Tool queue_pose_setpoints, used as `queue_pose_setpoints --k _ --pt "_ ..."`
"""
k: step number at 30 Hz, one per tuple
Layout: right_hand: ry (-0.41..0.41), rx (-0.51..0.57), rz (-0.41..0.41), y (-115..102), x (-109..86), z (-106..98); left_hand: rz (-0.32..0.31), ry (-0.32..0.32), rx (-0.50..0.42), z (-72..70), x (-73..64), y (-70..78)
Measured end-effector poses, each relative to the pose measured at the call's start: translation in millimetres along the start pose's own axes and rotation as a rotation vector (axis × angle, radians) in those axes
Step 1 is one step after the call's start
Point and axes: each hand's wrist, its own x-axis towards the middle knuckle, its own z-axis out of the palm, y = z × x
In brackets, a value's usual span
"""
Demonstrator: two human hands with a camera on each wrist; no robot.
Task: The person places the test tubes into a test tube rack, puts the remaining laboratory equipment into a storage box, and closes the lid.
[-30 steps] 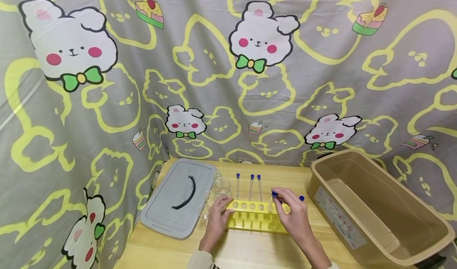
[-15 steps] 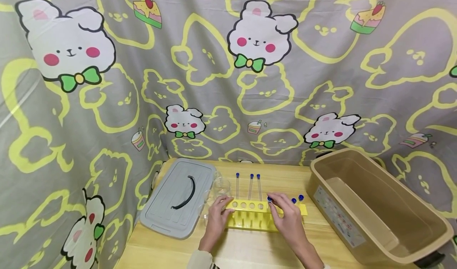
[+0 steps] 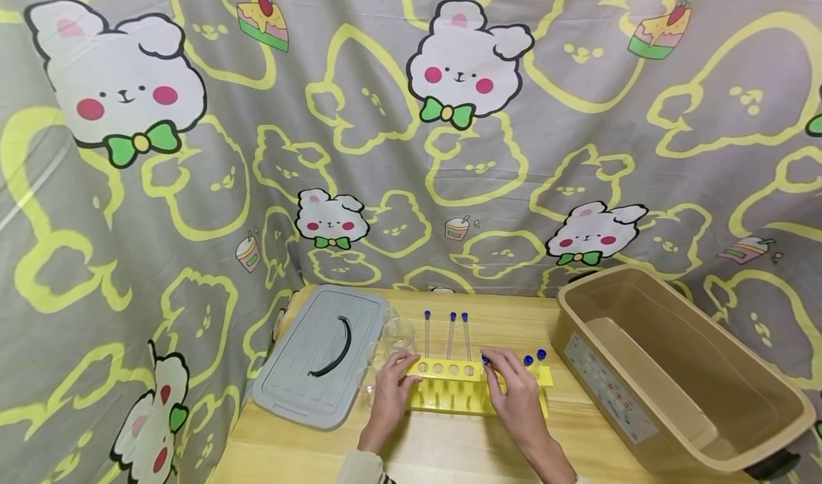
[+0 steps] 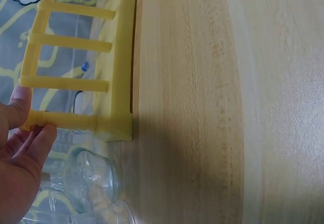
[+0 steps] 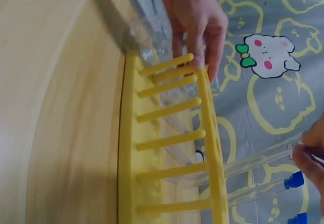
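My left hand (image 3: 393, 387) grips the left end of a yellow test tube rack (image 3: 449, 402); in the left wrist view its thumb and fingers (image 4: 43, 144) close around the end post. Between thumb and fingertips, my right hand (image 3: 516, 395) pinches a test tube just below its blue cap (image 3: 485, 360). In the right wrist view that clear tube (image 5: 258, 155) slants down to the rack's top rail. Two more blue-capped tubes (image 5: 293, 180) stand in the rack on its right side. Behind the rack, three capped test tubes (image 3: 451, 338) lie on the table.
Clear glassware (image 3: 401, 335), including a flask-like vessel (image 4: 88, 178), stands left of the rack. A grey lid (image 3: 324, 355) with a black handle lies further left. The deep brown bin (image 3: 642, 370) is on the right. A patterned curtain (image 3: 385, 148) encloses the table.
My right hand has shifted left and lowered its tube toward the rack's top, then nearly stopped. A second blue cap at the right is now uncovered. The left hand stays put.
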Motion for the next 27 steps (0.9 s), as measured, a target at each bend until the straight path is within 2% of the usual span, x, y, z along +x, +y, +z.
queue_pose_setpoints --k 8,14,27 --pt "0.044 -0.053 -0.069 1.9 -3.0 3.1 0.033 0.017 0.021 1.0 0.5 -0.7" --pt "0.025 -0.089 -0.118 1.3 -4.7 4.6 0.03 0.018 0.011 1.7 -0.1 -1.6" --pt "0.008 -0.142 -0.12 8.1 -8.4 5.3 0.054 0.039 0.015 2.6 -0.4 -3.5"
